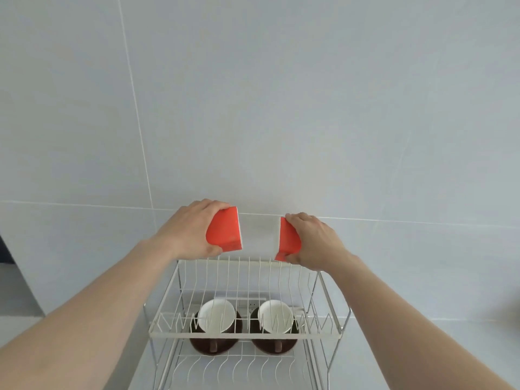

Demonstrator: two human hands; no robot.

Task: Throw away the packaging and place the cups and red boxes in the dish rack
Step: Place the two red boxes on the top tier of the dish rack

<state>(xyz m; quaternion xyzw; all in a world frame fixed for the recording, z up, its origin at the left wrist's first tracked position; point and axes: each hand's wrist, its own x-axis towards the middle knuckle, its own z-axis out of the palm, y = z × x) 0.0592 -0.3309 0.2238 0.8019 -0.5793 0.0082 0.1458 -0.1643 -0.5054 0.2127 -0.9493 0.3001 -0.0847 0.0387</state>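
Boxes are held aloft, one in each of the hands, above the far edge of the rack (244, 333). The left hand (194, 229) is closed round the left box (226, 232), thumb beneath and fingers over the top; the right hand (312, 240) is clamped on the right box (288, 240) in the same way. The boxes are kept apart, open white faces turned toward each other, long sides roughly upright. The rack's upper tier lies directly below and slightly nearer than both hands, its wires running front to back. Two cups (216, 316) are seen through that tier, apparently on the tier beneath, on the worktop (422, 347). The coming move is judged to be a lowering toward the viewer; neither hand is clearly nearer. Each box is probably best slotted edge-down between the wires.
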